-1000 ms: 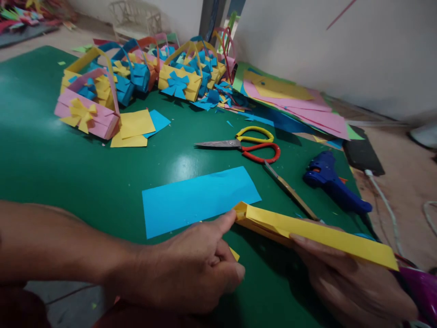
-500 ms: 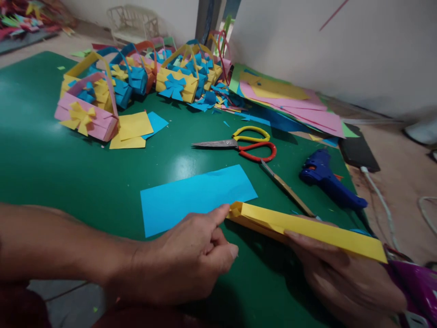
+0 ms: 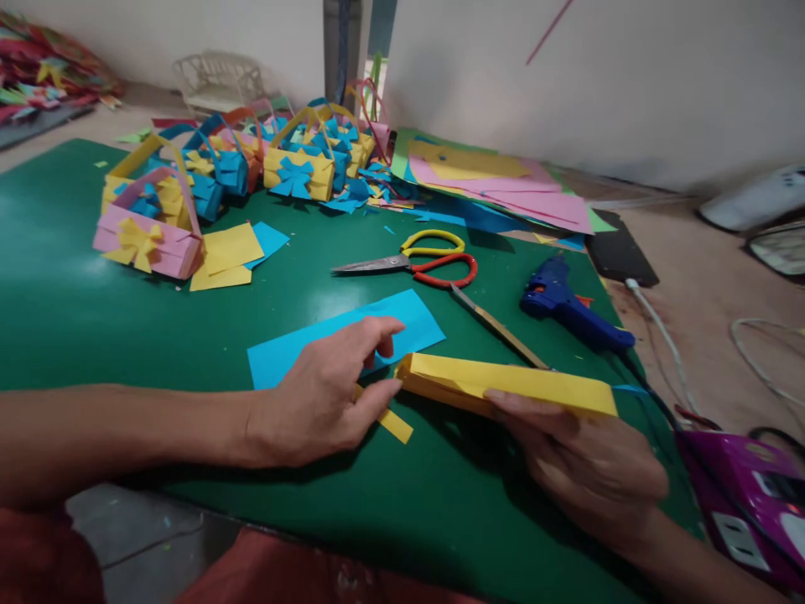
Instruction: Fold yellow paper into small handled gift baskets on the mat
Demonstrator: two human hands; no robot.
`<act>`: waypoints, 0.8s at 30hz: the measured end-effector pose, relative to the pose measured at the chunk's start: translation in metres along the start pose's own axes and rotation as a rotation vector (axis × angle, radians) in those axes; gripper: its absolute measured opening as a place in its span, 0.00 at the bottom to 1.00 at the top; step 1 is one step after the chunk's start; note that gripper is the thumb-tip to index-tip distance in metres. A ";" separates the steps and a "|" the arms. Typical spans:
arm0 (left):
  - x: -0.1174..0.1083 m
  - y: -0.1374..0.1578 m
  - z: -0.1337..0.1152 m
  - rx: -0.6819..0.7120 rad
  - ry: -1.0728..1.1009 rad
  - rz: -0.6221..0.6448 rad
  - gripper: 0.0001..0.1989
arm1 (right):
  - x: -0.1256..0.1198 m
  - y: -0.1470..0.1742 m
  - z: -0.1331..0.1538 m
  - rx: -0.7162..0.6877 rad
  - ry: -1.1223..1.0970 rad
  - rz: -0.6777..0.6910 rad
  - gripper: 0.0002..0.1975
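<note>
My right hand (image 3: 584,470) grips a folded yellow paper piece (image 3: 521,382), long and box-like, thumb along its near side. At that piece's left end is my left hand (image 3: 327,394), its thumb tip at the folded corner and its index finger bent above, apart from the thumb. I cannot tell whether the thumb touches the paper. Under the left hand a narrow yellow paper strip (image 3: 397,425) lies on the green table (image 3: 302,512), partly hidden. Behind that hand lies a blue paper rectangle (image 3: 402,319), partly covered by it.
Scissors (image 3: 408,262), a craft knife (image 3: 500,325) and a blue glue gun (image 3: 572,306) lie beyond my hands. Small paper baskets with bows (image 3: 151,239) stand at the back left. Stacked coloured sheets (image 3: 496,184) lie behind. A purple power strip (image 3: 742,495) is at right.
My left index finger has lifted off the yellow piece's end and bent, parting from the thumb. The yellow strip under that hand now shows. The view has shifted to the right.
</note>
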State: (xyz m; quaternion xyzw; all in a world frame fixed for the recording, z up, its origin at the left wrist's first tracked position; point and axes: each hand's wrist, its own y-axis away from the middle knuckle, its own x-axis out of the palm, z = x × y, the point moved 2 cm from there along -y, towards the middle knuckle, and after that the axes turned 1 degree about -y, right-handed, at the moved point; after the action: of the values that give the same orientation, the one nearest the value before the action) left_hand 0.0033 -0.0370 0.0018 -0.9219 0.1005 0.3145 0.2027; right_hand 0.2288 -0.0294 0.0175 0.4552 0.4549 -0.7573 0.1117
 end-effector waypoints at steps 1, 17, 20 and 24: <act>-0.001 -0.001 0.002 0.119 -0.054 -0.079 0.16 | 0.001 0.000 0.000 0.011 -0.018 -0.008 0.10; 0.015 -0.014 0.019 0.527 -0.313 -0.054 0.16 | 0.011 0.008 -0.008 0.048 -0.096 -0.039 0.13; 0.013 -0.016 0.017 0.541 -0.303 -0.105 0.14 | 0.012 0.008 -0.009 -0.003 -0.096 -0.032 0.15; 0.013 -0.016 0.017 0.496 -0.330 -0.106 0.11 | 0.013 0.010 -0.012 -0.024 -0.074 -0.053 0.14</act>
State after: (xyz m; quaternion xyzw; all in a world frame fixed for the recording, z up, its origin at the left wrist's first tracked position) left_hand 0.0091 -0.0162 -0.0140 -0.7846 0.0920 0.4149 0.4514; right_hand 0.2340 -0.0224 -0.0009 0.4131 0.4713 -0.7709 0.1138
